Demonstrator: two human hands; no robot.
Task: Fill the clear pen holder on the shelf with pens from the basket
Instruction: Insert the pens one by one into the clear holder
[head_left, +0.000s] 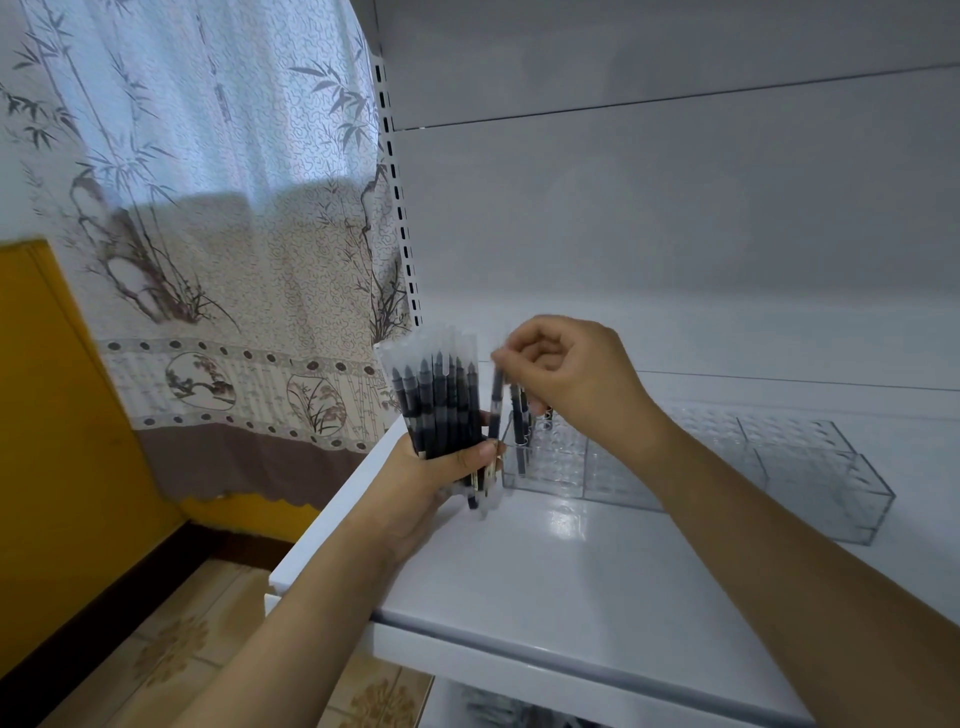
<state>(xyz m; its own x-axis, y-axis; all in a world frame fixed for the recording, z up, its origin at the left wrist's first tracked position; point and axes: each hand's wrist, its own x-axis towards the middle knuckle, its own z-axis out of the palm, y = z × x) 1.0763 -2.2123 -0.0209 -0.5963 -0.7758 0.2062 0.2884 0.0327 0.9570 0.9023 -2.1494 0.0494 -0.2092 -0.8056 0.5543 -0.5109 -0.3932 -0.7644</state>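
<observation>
Left hand (434, 470) grips a bundle of pens (441, 410) upright at the shelf's (545, 571) left edge, clear caps up. Right hand (566, 371), fingers curled, pinches a single pen (496, 400) by its top (blurred) just above the clear pen holder (561, 457). Holder sits on the shelf toward its back left; a few pens (519, 415) stand in its leftmost holes. More clear holders (810, 467) line up to its right.

White metal shelving (571, 561) with a slotted upright (397, 197) and pale back panel (675, 208) stands beside a backlit curtain (208, 208) printed with bamboo, which hangs over a yellow wall (47, 415) with a dark skirting (104, 618) above patterned beige floor tiles (171, 649).
</observation>
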